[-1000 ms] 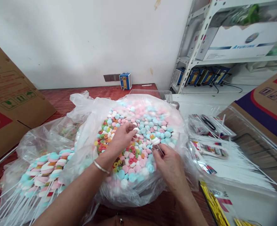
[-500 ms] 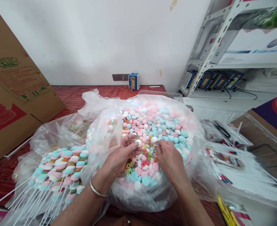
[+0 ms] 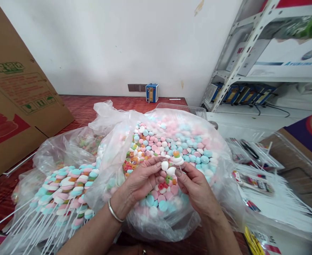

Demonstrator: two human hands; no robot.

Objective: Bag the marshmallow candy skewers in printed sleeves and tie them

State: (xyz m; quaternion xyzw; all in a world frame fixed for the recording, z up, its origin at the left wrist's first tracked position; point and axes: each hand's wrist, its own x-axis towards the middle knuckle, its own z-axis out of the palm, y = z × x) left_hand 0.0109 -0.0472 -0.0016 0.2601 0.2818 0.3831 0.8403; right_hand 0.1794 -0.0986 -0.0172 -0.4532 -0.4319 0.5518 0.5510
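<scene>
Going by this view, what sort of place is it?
Likely a small candy-assembly workspace: a translucent plastic bag of pastel round candies, pastel candy stacks on thin white sticks, and a white perforated-metal rack.

An open, translucent plastic bag point(image 3: 166, 228) sits on the red wooden table point(image 3: 124, 103), filled with pastel marshmallows point(image 3: 205, 159) and ring gummies point(image 3: 132, 164). Over the bag, the left hand point(image 3: 142, 177) pinches a white marshmallow point(image 3: 165, 165), while the right hand point(image 3: 194, 181) grips a thin stick point(image 3: 180, 167) bearing a candy stack point(image 3: 177, 160) (white below, green and orange above). Left of the bag lies a pile of candy skewers point(image 3: 65, 186); farther left stands a cardboard box point(image 3: 18, 88). Loose white sticks point(image 3: 269, 207) lie right of the bag. Behind the bag, a small blue-sided device point(image 3: 152, 93) stands beside a wall socket point(image 3: 137, 87).
</scene>
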